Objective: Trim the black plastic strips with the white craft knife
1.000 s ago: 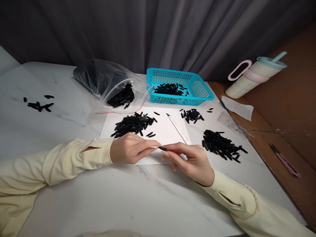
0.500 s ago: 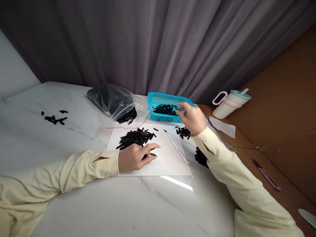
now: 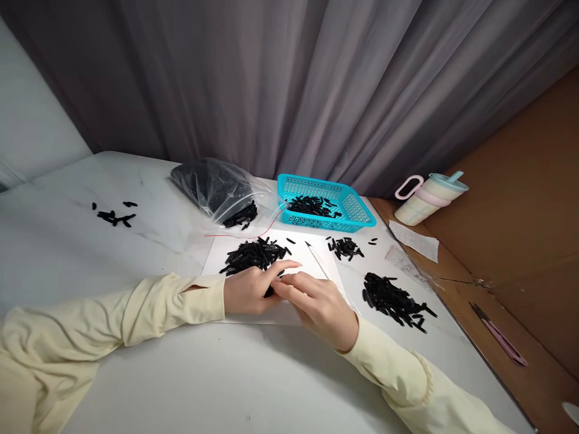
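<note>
Two hands meet over a small black piece on the white sheet

The right hand (image 3: 319, 307) lies nearest, its fingers (image 3: 292, 282) bent forward and close together, touching the fingertips of the left hand (image 3: 251, 288); whether they pinch anything I cannot tell. Under the left fingers (image 3: 284, 266), which are stretched and pressed together, a small black piece (image 3: 269, 293) shows against the white sheet (image 3: 301, 256). Just beyond the fingertips is a pile of black pieces (image 3: 253, 255), and a thin white stick (image 3: 319, 260) lies to the right of them. Further right of the fingers is a second dark pile (image 3: 393, 299). Well behind the fingers stand a clear plastic bag (image 3: 217, 190) and a turquoise basket (image 3: 328, 205)
</note>
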A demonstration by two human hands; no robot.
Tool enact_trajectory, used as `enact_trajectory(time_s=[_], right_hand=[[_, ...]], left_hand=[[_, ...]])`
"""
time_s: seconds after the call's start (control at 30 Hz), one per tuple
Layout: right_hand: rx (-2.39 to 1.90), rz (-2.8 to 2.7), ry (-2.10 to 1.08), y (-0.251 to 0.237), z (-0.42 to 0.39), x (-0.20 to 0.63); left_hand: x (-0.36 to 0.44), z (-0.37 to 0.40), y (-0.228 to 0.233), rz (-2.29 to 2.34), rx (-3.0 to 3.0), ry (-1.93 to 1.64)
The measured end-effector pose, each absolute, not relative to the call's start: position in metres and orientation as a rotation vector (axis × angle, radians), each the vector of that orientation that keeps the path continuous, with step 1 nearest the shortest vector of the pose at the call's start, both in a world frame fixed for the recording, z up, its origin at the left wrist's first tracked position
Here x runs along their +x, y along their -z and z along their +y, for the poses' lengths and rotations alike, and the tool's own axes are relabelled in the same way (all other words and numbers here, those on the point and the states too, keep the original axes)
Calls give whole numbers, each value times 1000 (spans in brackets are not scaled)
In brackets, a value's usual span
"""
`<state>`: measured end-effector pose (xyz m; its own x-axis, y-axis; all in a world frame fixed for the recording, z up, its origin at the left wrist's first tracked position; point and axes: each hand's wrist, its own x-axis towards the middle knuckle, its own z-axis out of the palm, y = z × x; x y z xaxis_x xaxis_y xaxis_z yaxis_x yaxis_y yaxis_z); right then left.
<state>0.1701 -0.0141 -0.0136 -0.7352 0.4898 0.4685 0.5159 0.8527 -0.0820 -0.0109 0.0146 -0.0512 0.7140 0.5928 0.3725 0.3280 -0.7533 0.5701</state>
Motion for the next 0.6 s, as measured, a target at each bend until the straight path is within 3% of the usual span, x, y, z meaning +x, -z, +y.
enact_trajectory(time_s=[0.13, 0.3, 0.47, 0.6], right_hand=[[-586, -2528, 238, 21, -7, 162], [-711, -2374, 43, 28, -10, 171], [-1046, -1892, -712, 32, -23, 191], [-1079, -1558, -1266, 30, -26, 192]], left_hand=[[-12, 15, 50, 741, 2400, -664], [-12, 15, 47, 735, 2362, -656], [-10, 16, 50, 662, 2467, -767], [-10, 16, 52, 587, 2615, -972]])
